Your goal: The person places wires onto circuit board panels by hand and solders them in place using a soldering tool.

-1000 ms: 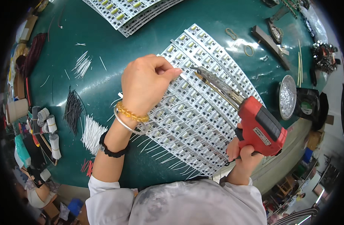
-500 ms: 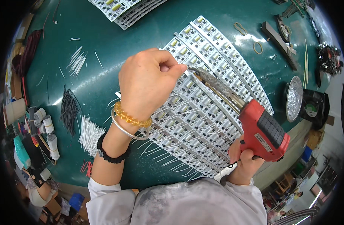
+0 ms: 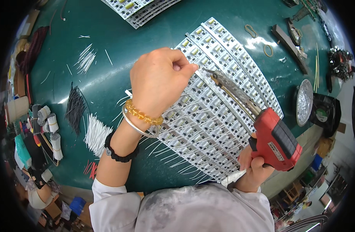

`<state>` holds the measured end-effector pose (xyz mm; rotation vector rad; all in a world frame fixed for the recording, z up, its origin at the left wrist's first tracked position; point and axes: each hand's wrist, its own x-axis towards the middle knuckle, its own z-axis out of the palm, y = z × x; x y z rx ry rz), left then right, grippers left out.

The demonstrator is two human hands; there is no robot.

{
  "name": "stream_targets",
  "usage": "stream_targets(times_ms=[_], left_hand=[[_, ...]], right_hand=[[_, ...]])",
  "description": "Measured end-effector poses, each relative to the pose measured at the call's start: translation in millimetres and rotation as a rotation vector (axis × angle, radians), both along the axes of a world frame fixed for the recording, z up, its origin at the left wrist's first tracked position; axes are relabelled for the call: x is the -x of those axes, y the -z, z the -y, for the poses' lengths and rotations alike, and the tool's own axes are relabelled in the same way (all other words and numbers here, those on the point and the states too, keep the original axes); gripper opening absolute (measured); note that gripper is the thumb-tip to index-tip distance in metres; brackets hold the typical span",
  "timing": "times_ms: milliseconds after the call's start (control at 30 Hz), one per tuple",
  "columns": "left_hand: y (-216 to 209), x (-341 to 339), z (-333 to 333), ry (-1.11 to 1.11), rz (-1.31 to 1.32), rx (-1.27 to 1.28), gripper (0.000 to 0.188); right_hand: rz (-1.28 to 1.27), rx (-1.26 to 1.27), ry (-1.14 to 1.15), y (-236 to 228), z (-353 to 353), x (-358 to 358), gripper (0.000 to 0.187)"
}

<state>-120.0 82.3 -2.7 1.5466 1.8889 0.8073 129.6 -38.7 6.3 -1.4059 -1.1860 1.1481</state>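
My left hand (image 3: 160, 79), with amber beads and a silver bangle at the wrist, is closed in a pinch over the upper left edge of a sheet of white circuit boards (image 3: 227, 58). Whatever sits between thumb and forefinger is hidden. In my right hand (image 3: 256, 166) is a red soldering gun (image 3: 276, 139), gripped by its handle. Its dark tip points up and left, just right of the left fingertips and a little apart from them. Many thin white wires (image 3: 179, 156) stick out from the lower left rows of the boards.
Left of the boards lie a pile of white wires (image 3: 96, 135), a dark wire bundle (image 3: 75, 108) and loose white pieces (image 3: 86, 58). More boards (image 3: 137, 11) are stacked at the far edge. Rightward are a metal bar (image 3: 289, 48), rubber bands (image 3: 268, 50), a round metal dish (image 3: 304, 102) and a black fan (image 3: 325, 114).
The soldering gun's tip has drawn slightly away from my left fingertips, leaving a small gap. My left hand keeps its pinch; the whole view has shifted a little.
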Motion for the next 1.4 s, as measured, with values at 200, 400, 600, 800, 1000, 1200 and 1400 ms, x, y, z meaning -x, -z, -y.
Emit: stream_targets(times_ms=[200, 400, 600, 800, 1000, 1200, 1400], left_hand=[[-3, -1, 1, -0.021, -0.019, 0.055, 0.021], [3, -3, 4, -0.019, -0.081, 0.000, 0.022], [6, -4, 6, -0.030, -0.127, -0.086, 0.022], [6, -5, 5, -0.021, -0.135, -0.090, 0.021], [4, -4, 5, -0.022, -0.135, -0.067, 0.022], [2, -4, 5, -0.014, -0.131, -0.052, 0.023], [6, -2, 7, -0.018, -0.139, -0.176, 0.020]], right_hand=[[-0.050, -0.032, -0.013, -5, -10, 14, 0.058], [-0.068, 0.041, -0.007, -6, -16, 19, 0.041], [-0.160, 0.074, 0.022, -7, -15, 22, 0.039], [-0.093, 0.033, 0.012, -1, -15, 21, 0.040], [0.021, -0.052, -0.048, 2, -13, 19, 0.042], [-0.051, -0.039, 0.006, -7, -11, 22, 0.049], [-0.102, -0.035, 0.049, -14, -7, 21, 0.051]])
